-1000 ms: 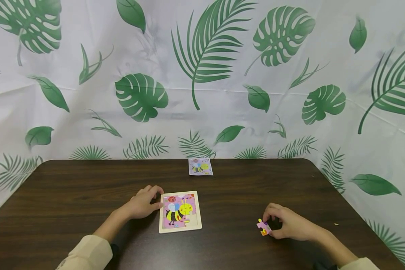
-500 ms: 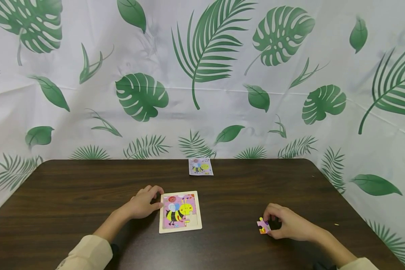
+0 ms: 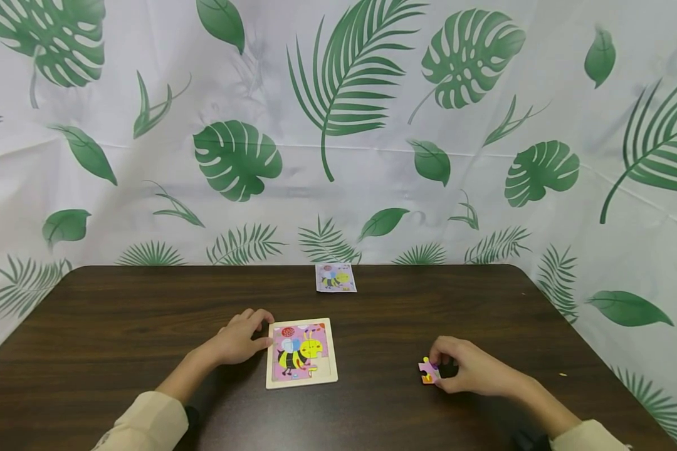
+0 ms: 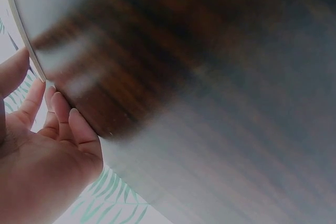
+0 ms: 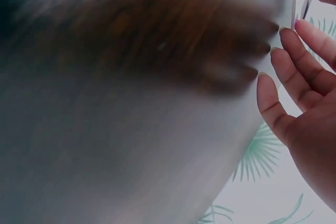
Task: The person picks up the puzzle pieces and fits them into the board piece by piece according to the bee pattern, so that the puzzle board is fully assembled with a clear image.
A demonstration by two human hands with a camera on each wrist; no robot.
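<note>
A square wooden puzzle tray (image 3: pixel 334 369) lies on the dark table, holding a bee picture (image 3: pixel 293 351) in pieces. A bare gap shows at its lower right. My left hand (image 3: pixel 238 338) touches the tray's left side, index fingertip at the upper-left corner and thumb lower on the edge. In the left wrist view, that hand (image 4: pixel 47 150) meets the tray's pale edge (image 4: pixel 21 24). To the right, my right hand (image 3: pixel 471 366) pinches a pink-and-yellow puzzle piece (image 3: pixel 428 371) between thumb and index finger. The right wrist view shows the hand (image 5: pixel 310 98) with the piece edge-on (image 5: pixel 294 9).
A printed bee picture card (image 3: pixel 335 278) lies at the table's back edge. Bare wood of the table (image 3: pixel 378 351) stretches between tray and right hand. A white cloth with green leaves (image 3: pixel 372 188) hangs behind. A tiny pale speck (image 3: pixel 562 374) lies at the right.
My right hand has moved slightly left and a little away from me with the puzzle piece, which has turned a little. The left hand and the tray stay in place.
</note>
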